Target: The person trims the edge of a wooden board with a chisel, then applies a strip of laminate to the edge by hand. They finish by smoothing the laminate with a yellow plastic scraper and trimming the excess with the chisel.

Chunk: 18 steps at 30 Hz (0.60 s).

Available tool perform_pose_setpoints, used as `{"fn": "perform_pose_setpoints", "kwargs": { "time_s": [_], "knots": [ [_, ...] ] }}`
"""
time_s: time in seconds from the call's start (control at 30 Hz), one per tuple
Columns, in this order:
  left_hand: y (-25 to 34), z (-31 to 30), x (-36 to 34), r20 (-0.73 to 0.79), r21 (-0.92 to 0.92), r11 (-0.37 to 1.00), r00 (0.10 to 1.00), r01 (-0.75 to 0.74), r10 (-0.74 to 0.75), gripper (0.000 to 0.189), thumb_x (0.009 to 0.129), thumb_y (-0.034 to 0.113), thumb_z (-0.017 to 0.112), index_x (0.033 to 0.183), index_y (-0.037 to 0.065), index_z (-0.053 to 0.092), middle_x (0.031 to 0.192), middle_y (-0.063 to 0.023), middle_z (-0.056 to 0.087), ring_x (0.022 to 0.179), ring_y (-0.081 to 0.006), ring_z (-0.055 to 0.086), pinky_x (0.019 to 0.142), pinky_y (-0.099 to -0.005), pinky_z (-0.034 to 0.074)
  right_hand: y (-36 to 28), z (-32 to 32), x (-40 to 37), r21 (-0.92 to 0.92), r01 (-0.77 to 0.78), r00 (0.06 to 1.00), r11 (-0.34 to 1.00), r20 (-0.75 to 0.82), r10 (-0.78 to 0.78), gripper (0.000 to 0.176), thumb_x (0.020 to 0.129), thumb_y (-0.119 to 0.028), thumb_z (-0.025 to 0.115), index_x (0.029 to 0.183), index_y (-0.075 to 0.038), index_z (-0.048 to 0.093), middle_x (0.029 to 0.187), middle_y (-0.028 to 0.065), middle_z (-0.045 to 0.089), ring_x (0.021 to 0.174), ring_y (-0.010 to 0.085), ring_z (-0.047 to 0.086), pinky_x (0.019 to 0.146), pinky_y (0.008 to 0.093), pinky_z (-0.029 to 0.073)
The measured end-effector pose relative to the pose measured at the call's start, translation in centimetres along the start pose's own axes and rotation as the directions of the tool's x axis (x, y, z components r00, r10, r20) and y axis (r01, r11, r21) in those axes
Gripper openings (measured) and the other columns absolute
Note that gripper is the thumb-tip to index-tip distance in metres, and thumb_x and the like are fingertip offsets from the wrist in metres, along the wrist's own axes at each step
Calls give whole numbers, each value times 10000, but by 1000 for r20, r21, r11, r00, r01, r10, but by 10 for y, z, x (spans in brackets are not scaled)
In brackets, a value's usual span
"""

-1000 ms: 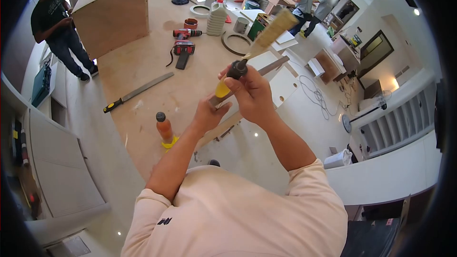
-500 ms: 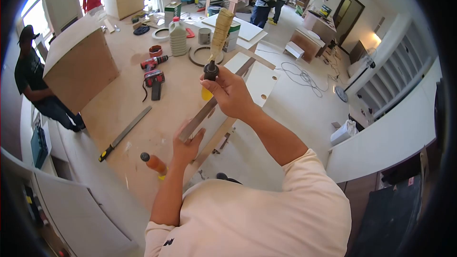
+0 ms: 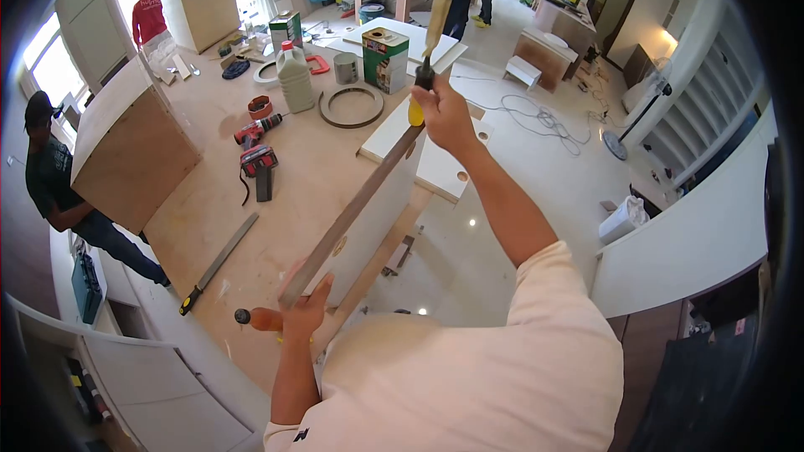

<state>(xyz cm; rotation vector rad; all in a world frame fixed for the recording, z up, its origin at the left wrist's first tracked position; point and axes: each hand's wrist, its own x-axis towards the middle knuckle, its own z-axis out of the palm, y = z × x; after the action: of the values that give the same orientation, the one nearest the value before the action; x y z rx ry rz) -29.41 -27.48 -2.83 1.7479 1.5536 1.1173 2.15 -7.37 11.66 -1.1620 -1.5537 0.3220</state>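
Observation:
My right hand [image 3: 448,121] is closed around the black and yellow handle of a file [image 3: 437,25], its tan, dusty-looking blade pointing up and away. Below that hand, a white panel [image 3: 377,222] stands on its long side, with a brown strip along its upper edge. Round holes show in its face. My left hand [image 3: 306,310] grips the near end of this panel, thumb on the white face. Beside the left wrist is an orange bottle [image 3: 266,319] with a dark cap, partly hidden. Another file [image 3: 222,259] with a yellow and black handle lies on the table.
On the wooden table [image 3: 293,188] are a red drill [image 3: 258,146], a white jug [image 3: 294,79], a metal ring [image 3: 352,109], a green-and-white can [image 3: 385,59] and a curved wooden box [image 3: 138,146]. A person [image 3: 59,167] stands at left; others work behind. Cable [image 3: 536,121] lies on the floor.
My right hand has moved right and slightly up with the file, along the panel's edge. My left hand and the panel's near end have shifted down and left in view.

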Motion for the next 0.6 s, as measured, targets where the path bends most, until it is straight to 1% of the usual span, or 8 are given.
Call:
{"fn": "perform_pose_setpoints", "kwargs": {
  "time_s": [0.1, 0.17, 0.27, 0.3, 0.37, 0.47, 0.5, 0.6],
  "knots": [
    [24, -2, -1, -57, -200, 964, 980, 176, -191, 335, 793, 14, 737, 1112, -23, 643, 1007, -101, 655, 867, -171, 606, 731, -297, 491, 9, -12, 18, 55, -13, 1000, 998, -25, 15, 290, 968, -279, 606, 1115, -29, 607, 865, 128, 691, 783, 225, 659, 734, 330, 497],
    [27, 5, -2, -100, -300, 942, 977, 150, -187, 338, 787, 26, 747, 1107, -21, 649, 1002, -97, 653, 854, -171, 607, 732, -299, 491, 22, -12, 20, 188, -17, 998, 982, -49, 27, 299, 962, -286, 615, 1120, -32, 605, 861, 127, 686, 779, 221, 653, 731, 334, 491],
    [6, 7, 1, -178, -266, 964, 983, -15, -34, 340, 784, 52, 762, 1098, -25, 653, 988, -90, 649, 809, -156, 603, 709, -289, 490, 46, -5, 13, 47, 40, 999, 998, 2, -40, 292, 962, -287, 617, 1120, -42, 608, 839, 116, 679, 760, 212, 646, 719, 338, 486],
    [-5, 12, 0, -201, -248, 969, 978, -4, -48, 343, 784, 59, 766, 1096, -28, 652, 970, -84, 650, 793, -145, 600, 699, -281, 490, 43, -16, 18, -2, -57, 996, 998, 66, 57, 258, 981, -246, 610, 1148, -49, 611, 918, 26, 667, 839, 90, 598, 792, 255, 471],
    [8, 10, -4, -151, -265, 947, 962, 181, -226, 305, 780, 100, 788, 1034, -32, 680, 877, -77, 683, 759, -136, 614, 688, -271, 500, 61, -22, 30, 316, 6, 1000, 949, -9, -3, 256, 989, -260, 599, 1117, -38, 602, 950, 39, 655, 871, 105, 603, 791, 262, 506],
    [-18, 29, -13, -152, -272, 887, 894, 373, -422, 278, 772, 138, 807, 943, -55, 701, 833, -93, 705, 756, -124, 625, 678, -277, 513, 74, -36, 28, 452, -156, 980, 878, -43, 196, 290, 996, -234, 577, 1179, -15, 529, 1050, 116, 644, 954, 249, 674, 794, 360, 584],
    [-23, 35, -14, -152, -306, 865, 876, 398, -457, 292, 770, 164, 815, 911, -67, 706, 831, -104, 711, 755, -122, 629, 677, -282, 518, 69, -34, 19, 539, -201, 958, 818, -66, 279, 281, 1000, -229, 570, 1158, 3, 558, 1003, 82, 645, 865, 191, 668, 746, 303, 569],
    [-18, 45, -7, -160, -446, 783, 823, 433, -545, 356, 770, 227, 825, 887, -88, 707, 841, -118, 718, 758, -125, 633, 697, -293, 528, 116, -30, -4, 608, -429, 860, 668, 47, 509, 312, 992, -231, 578, 1201, -5, 529, 1038, 123, 629, 904, 266, 683, 781, 355, 581]
  ]
}}
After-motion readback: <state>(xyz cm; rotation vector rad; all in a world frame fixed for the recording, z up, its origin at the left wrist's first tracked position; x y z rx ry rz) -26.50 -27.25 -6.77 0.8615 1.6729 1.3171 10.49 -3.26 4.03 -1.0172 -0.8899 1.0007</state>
